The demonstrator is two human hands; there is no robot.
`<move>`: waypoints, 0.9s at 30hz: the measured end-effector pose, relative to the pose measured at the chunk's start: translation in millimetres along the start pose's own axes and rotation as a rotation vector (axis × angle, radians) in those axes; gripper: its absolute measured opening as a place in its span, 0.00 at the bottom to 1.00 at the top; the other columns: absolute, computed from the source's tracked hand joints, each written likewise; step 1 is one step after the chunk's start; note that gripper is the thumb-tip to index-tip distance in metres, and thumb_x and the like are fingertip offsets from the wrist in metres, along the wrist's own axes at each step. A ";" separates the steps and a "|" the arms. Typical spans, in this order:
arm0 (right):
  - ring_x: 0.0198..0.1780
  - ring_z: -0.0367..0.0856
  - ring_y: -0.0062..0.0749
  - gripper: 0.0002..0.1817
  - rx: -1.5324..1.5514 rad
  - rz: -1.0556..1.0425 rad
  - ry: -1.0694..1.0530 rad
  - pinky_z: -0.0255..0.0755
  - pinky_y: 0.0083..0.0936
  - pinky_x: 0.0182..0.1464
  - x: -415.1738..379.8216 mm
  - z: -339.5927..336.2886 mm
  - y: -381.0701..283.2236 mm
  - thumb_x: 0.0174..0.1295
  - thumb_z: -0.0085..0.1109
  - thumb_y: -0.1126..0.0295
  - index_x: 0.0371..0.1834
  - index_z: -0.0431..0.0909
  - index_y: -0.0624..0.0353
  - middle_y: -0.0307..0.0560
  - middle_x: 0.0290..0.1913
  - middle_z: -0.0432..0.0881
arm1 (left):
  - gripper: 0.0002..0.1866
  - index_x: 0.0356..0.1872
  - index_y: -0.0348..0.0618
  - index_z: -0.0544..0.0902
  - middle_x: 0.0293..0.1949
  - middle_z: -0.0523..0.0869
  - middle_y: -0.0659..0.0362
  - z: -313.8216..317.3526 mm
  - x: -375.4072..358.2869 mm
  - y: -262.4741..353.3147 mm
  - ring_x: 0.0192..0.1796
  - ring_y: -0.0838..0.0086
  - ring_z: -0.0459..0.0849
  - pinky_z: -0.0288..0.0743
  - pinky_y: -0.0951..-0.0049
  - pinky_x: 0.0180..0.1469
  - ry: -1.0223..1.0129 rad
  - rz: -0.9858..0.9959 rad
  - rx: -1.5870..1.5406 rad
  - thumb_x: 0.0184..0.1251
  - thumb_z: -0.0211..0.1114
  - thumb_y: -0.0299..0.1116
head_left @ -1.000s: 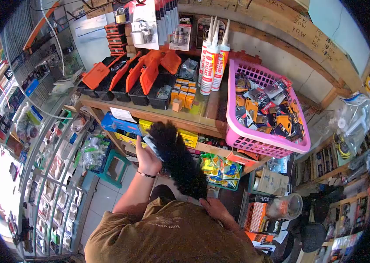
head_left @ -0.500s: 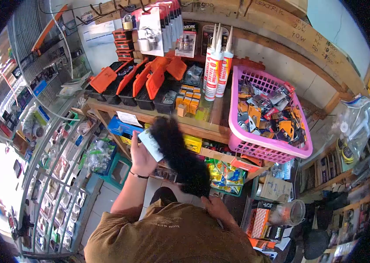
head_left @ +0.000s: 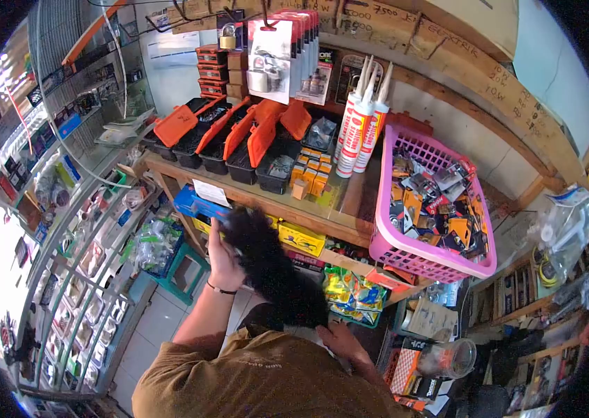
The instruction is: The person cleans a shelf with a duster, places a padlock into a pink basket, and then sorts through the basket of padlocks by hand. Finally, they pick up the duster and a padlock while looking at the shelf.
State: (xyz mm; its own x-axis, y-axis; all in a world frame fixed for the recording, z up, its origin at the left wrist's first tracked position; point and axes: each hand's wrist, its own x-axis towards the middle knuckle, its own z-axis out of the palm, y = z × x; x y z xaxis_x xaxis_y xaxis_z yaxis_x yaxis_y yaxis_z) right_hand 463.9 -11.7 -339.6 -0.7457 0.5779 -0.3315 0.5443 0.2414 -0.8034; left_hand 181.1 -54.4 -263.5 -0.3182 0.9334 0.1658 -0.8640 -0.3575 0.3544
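Observation:
A black fluffy duster (head_left: pixel 277 272) slants across the middle of the head view. Its lower end meets my right hand (head_left: pixel 340 340), whose fingers are closed at that end. My left hand (head_left: pixel 225 263) is raised beside the duster's upper part, its fingers partly covered by the black fluff. Whatever it grips is hidden there. Just above the left hand, a blue box (head_left: pixel 197 204) lies on the shelf under the counter, near a yellow box (head_left: pixel 301 239).
Black bins with orange lids (head_left: pixel 241 167), small orange boxes (head_left: pixel 313 171) and sealant tubes (head_left: pixel 356 139) stand on the wooden counter. A pink basket (head_left: pixel 434 258) of packets is at right, a green stool (head_left: pixel 190 275) lower left, a glass display rack (head_left: pixel 92 279) at left.
The pale box seen in my left hand is now out of sight behind the duster. The duster and left hand sit slightly lower, and the view has shifted so the counter appears lower and further right.

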 end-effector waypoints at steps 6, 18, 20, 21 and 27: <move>0.33 0.78 0.43 0.25 -0.023 -0.224 -0.043 0.67 0.39 0.35 8.7 16.8 13.3 0.61 0.46 0.51 0.33 0.75 0.68 0.59 0.28 0.77 | 0.35 0.59 0.40 0.65 0.58 0.70 0.48 -5.3 -3.8 6.3 0.58 0.56 0.70 0.60 0.56 0.62 -0.263 -0.057 0.019 0.64 0.37 0.61; 0.24 0.74 0.36 0.30 -0.069 0.177 0.001 0.66 0.36 0.31 -3.5 1.6 15.2 0.61 0.43 0.48 0.21 0.75 0.68 0.53 0.18 0.75 | 0.41 0.60 0.41 0.63 0.58 0.69 0.45 7.7 5.2 -10.9 0.56 0.48 0.70 0.62 0.53 0.60 0.252 0.037 -0.072 0.59 0.37 0.68; 0.23 0.73 0.34 0.30 -0.051 0.086 -0.030 0.65 0.35 0.30 -10.7 5.1 19.0 0.61 0.44 0.47 0.20 0.75 0.68 0.51 0.18 0.74 | 0.40 0.60 0.40 0.64 0.58 0.69 0.46 2.0 4.3 -12.6 0.57 0.52 0.70 0.61 0.56 0.61 0.024 0.012 -0.069 0.60 0.37 0.66; 0.23 0.72 0.32 0.30 -0.032 -0.013 -0.055 0.65 0.34 0.29 -13.1 5.7 19.6 0.61 0.44 0.47 0.20 0.74 0.67 0.49 0.17 0.74 | 0.39 0.59 0.38 0.64 0.58 0.69 0.47 0.6 2.9 -11.4 0.58 0.56 0.70 0.60 0.58 0.62 -0.213 -0.011 -0.061 0.62 0.37 0.65; 0.20 0.69 0.30 0.29 -0.150 -0.057 0.077 0.63 0.32 0.25 -19.9 -4.0 10.8 0.60 0.46 0.47 0.20 0.74 0.68 0.47 0.16 0.71 | 0.41 0.57 0.40 0.67 0.56 0.71 0.43 -7.4 8.7 -20.1 0.54 0.47 0.71 0.69 0.54 0.53 0.288 0.016 0.108 0.59 0.36 0.68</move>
State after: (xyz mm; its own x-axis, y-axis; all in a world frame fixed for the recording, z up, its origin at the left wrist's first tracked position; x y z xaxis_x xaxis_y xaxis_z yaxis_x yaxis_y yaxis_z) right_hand 486.2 -17.5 -339.7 -0.7482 0.6170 -0.2440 0.5576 0.3855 -0.7352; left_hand 192.8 -38.8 -276.0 -0.4420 0.8925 -0.0904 -0.8165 -0.3585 0.4525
